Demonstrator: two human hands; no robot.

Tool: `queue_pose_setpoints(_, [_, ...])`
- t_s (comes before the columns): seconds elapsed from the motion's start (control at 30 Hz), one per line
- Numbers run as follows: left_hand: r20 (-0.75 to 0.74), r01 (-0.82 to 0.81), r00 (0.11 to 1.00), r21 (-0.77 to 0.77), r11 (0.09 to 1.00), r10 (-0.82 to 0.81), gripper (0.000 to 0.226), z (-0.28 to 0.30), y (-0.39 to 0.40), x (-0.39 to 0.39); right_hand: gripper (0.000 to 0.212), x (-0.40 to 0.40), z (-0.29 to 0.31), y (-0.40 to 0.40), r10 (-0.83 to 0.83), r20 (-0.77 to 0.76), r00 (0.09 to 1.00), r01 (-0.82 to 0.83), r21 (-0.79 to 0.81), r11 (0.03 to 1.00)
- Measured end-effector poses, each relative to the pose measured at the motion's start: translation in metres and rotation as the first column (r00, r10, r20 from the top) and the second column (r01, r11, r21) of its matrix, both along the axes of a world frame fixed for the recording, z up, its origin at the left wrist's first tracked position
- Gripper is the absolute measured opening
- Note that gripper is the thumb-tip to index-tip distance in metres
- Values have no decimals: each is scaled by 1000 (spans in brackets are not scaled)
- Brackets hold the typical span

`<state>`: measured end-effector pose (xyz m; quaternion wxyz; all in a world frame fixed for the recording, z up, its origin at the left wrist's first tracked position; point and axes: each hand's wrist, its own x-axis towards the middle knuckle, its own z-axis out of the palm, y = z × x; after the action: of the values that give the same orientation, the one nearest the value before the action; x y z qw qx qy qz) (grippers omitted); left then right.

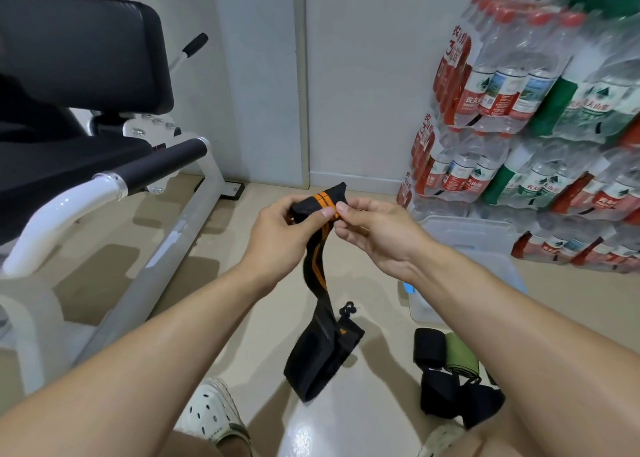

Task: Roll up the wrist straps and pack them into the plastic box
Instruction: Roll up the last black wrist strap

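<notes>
holding the top end of a black and orange strap (320, 273) up at chest height, both hands pinch it: left hand (282, 235) has thumb and fingers around the folded end, right hand (375, 230) pinches the orange edge just beside it. looks like the roll is only starting, since most of the strap hangs loose and its tail reaches the floor. hanging it like that probably keeps it straight for a tight roll. the box (485, 245) sits open on the floor to the right, near enough to drop the roll in. more straps (446, 370), black and green, lie in front of it, not packed yet.
</notes>
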<state>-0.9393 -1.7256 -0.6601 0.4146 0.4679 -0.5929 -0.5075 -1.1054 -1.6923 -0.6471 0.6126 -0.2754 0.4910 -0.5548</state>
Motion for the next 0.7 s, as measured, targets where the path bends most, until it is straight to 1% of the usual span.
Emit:
queue_pose_setpoints(0.03, [-9, 1, 1000, -18, 1000, -2, 18, -2, -1, 0, 21, 0, -1, 0, -8, -55, 998, 7, -20, 1000])
queue_pose_setpoints(0.07, [-12, 1, 1000, -32, 999, -2, 15, -2, -1, 0, 18, -1, -1, 1, -24, -163, 986, 16, -47, 999])
queue_pose_setpoints(0.1, [-8, 3, 1000, -37, 999, -4, 13, -1, -2, 1, 17, -3, -2, 1, -50, -312, 949, 24, -84, 996])
queue_pose_setpoints(0.17, [-7, 34, 999, -26, 999, -34, 11, 1, -3, 2, 26, -9, -3, 3, -115, -593, 797, 17, -168, 986])
queue_pose_setpoints(0.2, [-4, 55, 998, -15, 998, -55, 10, 2, -4, 3, 35, -12, -3, 3, -138, -679, 721, -10, -210, 978])
queue_pose_setpoints(0.23, [0, 77, 997, -6, 997, -77, 10, 3, -4, 4, 42, -14, -3, 3, -138, -733, 666, -65, -240, 969])
queue_pose_setpoints(0.27, [3, 98, 995, 4, 995, -98, 9, 4, -4, 5, 44, -17, -2, 3, -109, -761, 639, -136, -252, 958])
queue_pose_setpoints(0.3, [8, 119, 993, 8, 993, -119, 9, 4, -5, 6, 41, -18, -2, 4, -72, -763, 642, -201, -258, 945])
queue_pose_setpoints(0.37, [27, 175, 984, 12, 985, -175, 8, 4, -6, 7, 34, -21, -4, 4, -21, -736, 676, -262, -267, 927])
queue_pose_setpoints(0.43, [45, 218, 975, 28, 975, -219, 8, 3, -7, 8, 31, -25, -6, 4, -22, -749, 662, -285, -279, 917])
queue_pose_setpoints(0.5, [53, 240, 969, 44, 970, -242, 14, 1, -7, 7, 29, -28, -8, 4, -29, -761, 649, -300, -291, 908])
queue_pose_setpoints(0.57, [34, 252, 967, 60, 966, -254, 15, 2, -7, 6, 28, -27, -7, 4, -58, -762, 644, -291, -314, 904])
queue_pose_setpoints(0.63, [-19, 256, 967, 92, 962, -256, 13, 4, -5, 4, 29, -22, -6, 3, -118, -768, 630, -267, -357, 895])
queue_pose_setpoints(0.7, [-104, 263, 963, 154, 953, -249, 18, 9, -2, 3, 25, -18, -5, 1, -168, -756, 633, -248, -404, 880])
